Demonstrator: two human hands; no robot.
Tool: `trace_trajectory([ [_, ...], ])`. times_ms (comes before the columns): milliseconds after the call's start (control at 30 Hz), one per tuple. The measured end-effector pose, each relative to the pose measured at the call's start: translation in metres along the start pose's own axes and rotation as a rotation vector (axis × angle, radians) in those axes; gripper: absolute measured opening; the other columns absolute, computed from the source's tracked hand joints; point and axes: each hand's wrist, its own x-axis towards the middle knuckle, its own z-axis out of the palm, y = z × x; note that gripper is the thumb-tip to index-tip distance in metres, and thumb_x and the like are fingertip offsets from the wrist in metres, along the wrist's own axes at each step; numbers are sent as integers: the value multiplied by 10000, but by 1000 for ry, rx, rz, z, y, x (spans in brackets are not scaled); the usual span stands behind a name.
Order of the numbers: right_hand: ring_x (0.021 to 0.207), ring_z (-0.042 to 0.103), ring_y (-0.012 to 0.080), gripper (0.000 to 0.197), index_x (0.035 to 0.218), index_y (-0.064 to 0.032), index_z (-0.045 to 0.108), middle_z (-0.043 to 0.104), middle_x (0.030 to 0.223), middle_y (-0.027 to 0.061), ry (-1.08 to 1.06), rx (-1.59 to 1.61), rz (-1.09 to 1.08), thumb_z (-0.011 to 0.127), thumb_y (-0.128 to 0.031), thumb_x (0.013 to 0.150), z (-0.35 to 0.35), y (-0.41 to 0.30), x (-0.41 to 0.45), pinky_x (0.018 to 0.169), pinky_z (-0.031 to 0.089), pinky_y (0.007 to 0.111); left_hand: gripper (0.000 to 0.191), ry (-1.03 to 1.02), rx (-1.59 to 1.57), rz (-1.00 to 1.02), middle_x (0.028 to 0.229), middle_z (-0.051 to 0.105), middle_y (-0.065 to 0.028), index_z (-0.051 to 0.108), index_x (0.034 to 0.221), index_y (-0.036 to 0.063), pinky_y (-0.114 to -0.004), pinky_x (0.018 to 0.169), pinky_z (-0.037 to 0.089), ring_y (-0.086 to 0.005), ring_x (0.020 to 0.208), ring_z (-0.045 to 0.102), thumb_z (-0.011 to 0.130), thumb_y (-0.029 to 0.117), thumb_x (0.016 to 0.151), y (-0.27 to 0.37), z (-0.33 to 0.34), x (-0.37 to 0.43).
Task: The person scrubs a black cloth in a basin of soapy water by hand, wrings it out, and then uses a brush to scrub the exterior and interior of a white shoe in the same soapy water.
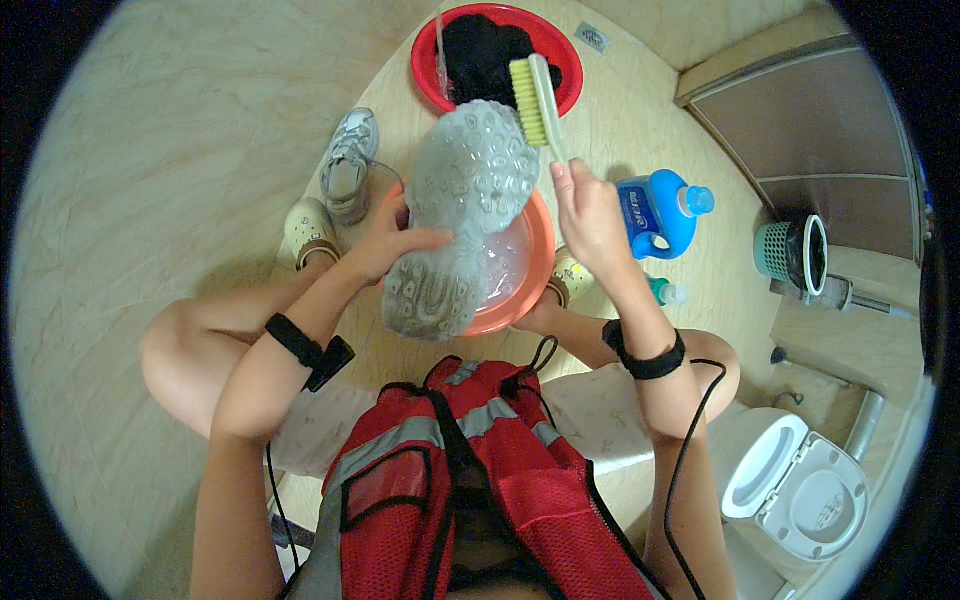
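Note:
A wet shoe with a pale, translucent studded sole is held sole up in my left hand, over an orange basin of cloudy, sudsy water. My left thumb lies across the middle of the sole. In my right hand is the handle of a scrubbing brush; its yellow bristles face left, at the sole's upper right edge. Whether they touch it I cannot tell. Beyond the shoe, dark wet cloth lies in a red basin, with a thin stream of water falling at its left.
A grey-white sneaker stands on the floor at left. Blue and green bottles are right of the orange basin. Further right are a green waste basket and a toilet. A floor drain lies near the red basin.

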Motion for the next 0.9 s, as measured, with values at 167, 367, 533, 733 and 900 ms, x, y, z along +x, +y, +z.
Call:
trace_trajectory([
  [167, 595, 548, 463, 342, 790, 65, 464, 524, 587, 293, -101, -81, -1, 425, -242, 937, 28, -2, -27, 527, 429, 512, 475, 75, -94, 24, 1037, 597, -100, 525, 1113, -22, -318, 813, 469, -185, 920, 586, 721, 124, 706, 0, -4, 3],
  [367, 587, 597, 414, 343, 801, 71, 511, 572, 613, 257, -307, -176, -18, 435, -241, 921, 47, -4, -45, 558, 479, 496, 437, 199, -296, -18, 966, 604, -103, 518, 1086, -54, -303, 734, 501, -178, 838, 606, 693, 142, 738, -11, -1, 8],
  [533, 583, 572, 441, 383, 743, 84, 516, 527, 569, 292, -275, -22, -9, 427, -237, 932, 57, -12, -39, 528, 459, 491, 406, 383, -445, -36, 952, 603, -120, 521, 1060, -57, -307, 717, 509, -193, 835, 611, 679, 135, 739, -10, -8, 19],
  [733, 550, 573, 430, 341, 782, 84, 515, 538, 556, 269, -522, -118, -60, 459, -227, 910, 36, -28, -79, 523, 471, 496, 416, 521, -355, 146, 987, 602, -130, 516, 1062, -59, -314, 735, 503, -221, 853, 611, 682, 124, 728, -19, -28, 29],
  [900, 564, 577, 426, 360, 764, 80, 521, 545, 562, 259, -451, -87, -80, 457, -241, 913, 51, -30, -81, 538, 478, 484, 400, 698, -350, 178, 997, 605, -129, 542, 1047, -46, -299, 752, 477, -200, 855, 599, 694, 122, 718, -24, -23, 34],
])
